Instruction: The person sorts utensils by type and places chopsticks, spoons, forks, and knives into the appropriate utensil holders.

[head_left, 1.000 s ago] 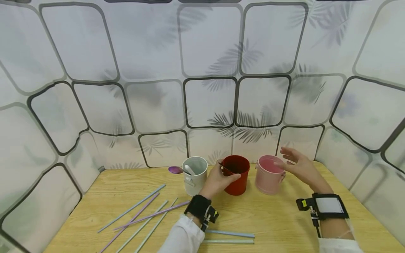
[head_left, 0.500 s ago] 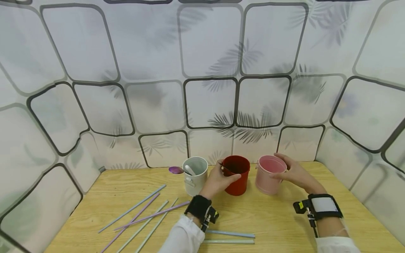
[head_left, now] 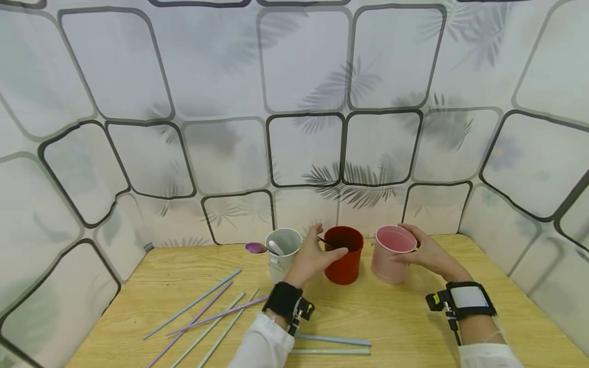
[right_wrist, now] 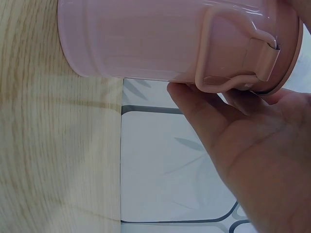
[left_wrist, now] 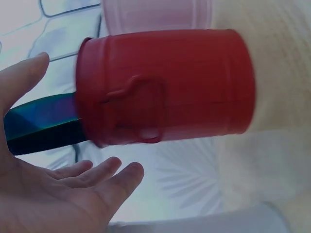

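In the head view a red bucket (head_left: 342,260) stands between a white bucket (head_left: 280,263) and a pink bucket (head_left: 391,263). My left hand (head_left: 309,260) is spread at the red bucket's left side, fingers and thumb apart from its wall in the left wrist view. A shiny blue-green handle (left_wrist: 43,121) sticks out of the red bucket towards that palm. With my right hand (head_left: 430,253) I hold the pink bucket near its rim, thumb in front and fingers behind. Its folded wire handle (right_wrist: 204,53) shows in the right wrist view.
A purple spoon (head_left: 255,247) leans out of the white bucket, beside a white utensil (head_left: 276,247). Several blue, purple and green sticks (head_left: 193,304) lie crossed at the left. A blue stick (head_left: 338,340) and a green stick (head_left: 336,351) lie at the front. Patterned cloth (head_left: 303,148) rises behind the table.
My right hand has moved left and taken hold of the pink bucket. My left hand has drawn slightly left, off the red bucket. The buckets stay in place.
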The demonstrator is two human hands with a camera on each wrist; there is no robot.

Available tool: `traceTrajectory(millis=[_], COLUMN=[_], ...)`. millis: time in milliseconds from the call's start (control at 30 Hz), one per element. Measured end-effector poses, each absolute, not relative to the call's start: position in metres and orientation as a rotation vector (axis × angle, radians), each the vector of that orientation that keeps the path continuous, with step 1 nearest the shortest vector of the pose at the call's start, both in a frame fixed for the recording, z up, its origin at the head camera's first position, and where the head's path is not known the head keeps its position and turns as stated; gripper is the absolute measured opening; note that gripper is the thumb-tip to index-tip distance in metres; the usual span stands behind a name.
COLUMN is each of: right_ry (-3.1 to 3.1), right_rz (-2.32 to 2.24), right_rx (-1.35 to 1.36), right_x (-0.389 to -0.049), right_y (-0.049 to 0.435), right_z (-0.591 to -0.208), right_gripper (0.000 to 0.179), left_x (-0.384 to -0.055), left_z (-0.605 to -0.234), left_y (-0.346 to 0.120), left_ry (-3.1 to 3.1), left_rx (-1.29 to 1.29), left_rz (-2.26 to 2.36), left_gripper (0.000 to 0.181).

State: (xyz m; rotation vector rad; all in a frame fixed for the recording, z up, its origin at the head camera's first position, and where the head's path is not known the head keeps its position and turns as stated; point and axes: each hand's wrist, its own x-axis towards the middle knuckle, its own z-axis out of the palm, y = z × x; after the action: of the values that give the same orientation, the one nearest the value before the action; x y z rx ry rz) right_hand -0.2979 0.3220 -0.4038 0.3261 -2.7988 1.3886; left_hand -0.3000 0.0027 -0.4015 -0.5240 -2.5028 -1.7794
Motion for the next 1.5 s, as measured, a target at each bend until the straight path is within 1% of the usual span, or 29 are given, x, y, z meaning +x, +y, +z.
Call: traceTrajectory(millis=[167, 367, 500, 733, 900, 1000, 1067, 1167, 1333, 1500], right_ry=[-2.792, -2.794, -2.799, -2.792, -2.796, -2.799, -2.802, -2.804, -2.799, -2.804], right_rz=[1.396, 1.397, 1.404, 1.413, 1.409, 1.402, 1.395, 1.388, 1.404, 1.413], right_rx=[0.331, 0.322, 0.316, 0.346, 0.334, 0.320, 0.315, 0.316, 0.323, 0.330], right_x=[-0.298, -0.299, -0.299, -0.299, -0.299, -0.299, -0.299, -0.298, -0.298, -0.299], right_y=[0.322, 0.323, 0.324, 0.324, 0.324, 0.325, 0.325, 0.326, 0.326, 0.326], right_z=[-0.404, -0.406, -0.407, -0.408, -0.408, -0.406, -0.405, -0.404, -0.404, -0.405], right_gripper=[0.100, 0.098, 0.097, 0.095, 0.095, 0.094, 0.094, 0.094, 0.094, 0.095], left_x=[-0.293, -0.278, -0.267, -0.240, -0.216, -0.204, -0.198, -0.195, -0.201, -0.206], left_z=[-0.382, -0.353, -0.335, -0.306, -0.295, -0.295, -0.299, -0.306, -0.319, -0.336], left_y=[-0.004, -0.019, -0.033, -0.060, -0.070, -0.072, -0.072, -0.071, -0.065, -0.049], left_ry=[-2.530, -2.524, -2.484, -2.299, -2.152, -2.124, -2.140, -2.192, -2.289, -2.377], left_rx=[-0.518, -0.522, -0.528, -0.601, -0.718, -0.804, -0.859, -0.927, -1.010, -1.170], left_rz=[-1.762, -1.750, -1.699, -1.546, -1.379, -1.284, -1.239, -1.163, -1.126, -1.063], left_gripper=[0.094, 0.099, 0.097, 0.079, 0.053, 0.037, 0.032, 0.027, 0.019, 0.014])
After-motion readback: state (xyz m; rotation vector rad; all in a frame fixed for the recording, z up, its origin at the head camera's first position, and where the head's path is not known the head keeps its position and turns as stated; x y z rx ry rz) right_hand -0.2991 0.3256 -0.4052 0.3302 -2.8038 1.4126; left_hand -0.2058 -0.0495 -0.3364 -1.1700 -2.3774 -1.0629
